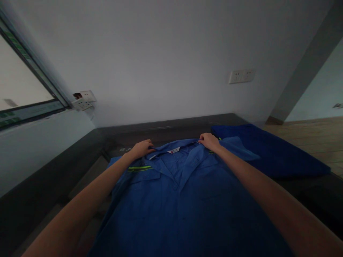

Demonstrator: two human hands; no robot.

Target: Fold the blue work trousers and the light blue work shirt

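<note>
A blue work shirt (171, 192) with yellow-green stripes lies spread out, front side up, its collar towards the wall. Inside the collar a white label (173, 150) shows. My left hand (143, 147) pinches the left end of the collar between thumb and fingers. At the collar's right end, my right hand (209, 140) is closed on the cloth in the same way. Between the two hands the collar edge runs nearly straight. The lower part of the shirt falls into shadow near me.
Right of the shirt lies a darker blue folded cloth (278, 153). The dark surface (160, 129) underneath meets a white wall (160, 64). Sockets (242, 76) sit on the wall, with more sockets (83, 100) in the left corner beside a window frame (34, 67).
</note>
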